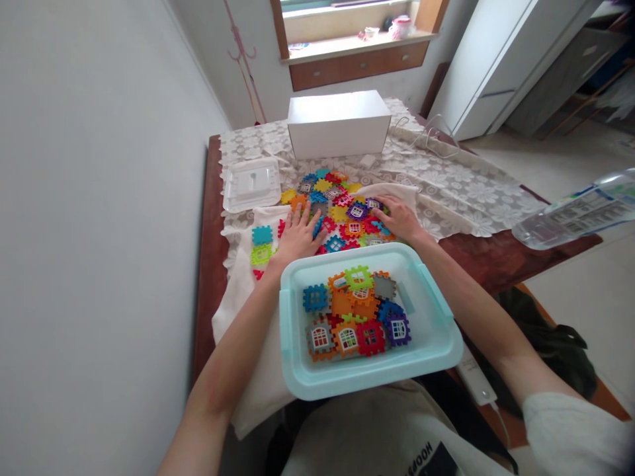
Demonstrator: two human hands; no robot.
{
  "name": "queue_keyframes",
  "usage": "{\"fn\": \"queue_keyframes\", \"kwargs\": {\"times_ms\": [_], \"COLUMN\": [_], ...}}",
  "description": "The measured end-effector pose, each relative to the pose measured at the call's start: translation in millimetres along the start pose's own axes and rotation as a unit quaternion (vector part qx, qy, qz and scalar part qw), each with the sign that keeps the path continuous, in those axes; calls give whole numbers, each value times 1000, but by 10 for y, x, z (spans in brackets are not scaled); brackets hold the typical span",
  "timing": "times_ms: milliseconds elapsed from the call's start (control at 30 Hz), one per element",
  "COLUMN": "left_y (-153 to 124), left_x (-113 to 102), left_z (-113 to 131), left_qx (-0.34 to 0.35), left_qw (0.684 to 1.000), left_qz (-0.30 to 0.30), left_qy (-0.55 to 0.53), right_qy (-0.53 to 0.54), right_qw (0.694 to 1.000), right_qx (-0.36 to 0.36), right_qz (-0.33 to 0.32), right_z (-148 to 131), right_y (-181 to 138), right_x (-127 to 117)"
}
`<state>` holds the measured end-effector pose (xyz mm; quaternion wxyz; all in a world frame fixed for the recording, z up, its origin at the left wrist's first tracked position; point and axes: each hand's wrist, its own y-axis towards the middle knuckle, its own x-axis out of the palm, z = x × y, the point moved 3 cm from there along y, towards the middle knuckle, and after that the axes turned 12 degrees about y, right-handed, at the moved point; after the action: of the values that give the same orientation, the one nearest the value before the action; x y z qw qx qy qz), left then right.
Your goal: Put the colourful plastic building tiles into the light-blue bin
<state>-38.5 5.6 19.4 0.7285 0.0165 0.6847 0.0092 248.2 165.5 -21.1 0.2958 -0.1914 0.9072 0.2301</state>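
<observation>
My left hand (297,233) lies palm down with its fingers spread over the left side of a pile of colourful interlocking plastic tiles (338,213). On the pile's right edge rests my right hand (401,218), fingers stretched out beside a purple window tile (373,203). Neither hand shows a tile gripped in it. Between my forearms, close to my body, is a light blue plastic bin (426,354) holding several tiles, among them a red window tile (371,337) and a lime green one (358,277). A turquoise tile (262,235) lies apart, left of my left hand.
A white cloth (238,304) lies under the tiles, over a lace tablecloth (436,178). Behind the pile stand a white box (340,125) and a white plastic lid (252,185). A clear plastic bottle (575,211) is at right; a wall (99,198) borders the left.
</observation>
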Motion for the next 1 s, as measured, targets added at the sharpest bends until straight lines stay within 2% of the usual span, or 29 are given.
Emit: {"fn": "queue_keyframes", "kwargs": {"times_ms": [200,367,467,533,600,667,733,800,1000], "left_y": [28,59,-23,-147,-301,-443,-529,-544,-485], "left_x": [-51,-243,-566,-847,-1097,-1248,-1275,-1212,-1014], "left_z": [-2,39,177,340,531,701,798,818,768], "left_qx": [-13,-16,45,109,175,236,266,261,222], "left_qw": [999,980,951,926,913,910,909,913,940], "left_qz": [-10,22,36,18,-31,-97,-150,-175,-177], "left_qy": [-43,-198,-303,-361,-367,-328,-283,-258,-190], "right_qy": [-7,-5,-7,-8,-5,-1,-1,0,29], "right_qw": [1000,1000,1000,1000,1000,1000,1000,1000,999], "right_qx": [-3,-3,-7,-13,-19,-22,-19,-16,-12], "right_qz": [-3,0,-2,-7,-9,-9,-7,-5,10], "right_z": [-7,2,5,0,-11,-24,-36,-45,-49], "right_y": [3,13,10,8,6,5,5,5,3], "right_x": [-2,-1,-4,-9,-16,-23,-29,-33,-35]}}
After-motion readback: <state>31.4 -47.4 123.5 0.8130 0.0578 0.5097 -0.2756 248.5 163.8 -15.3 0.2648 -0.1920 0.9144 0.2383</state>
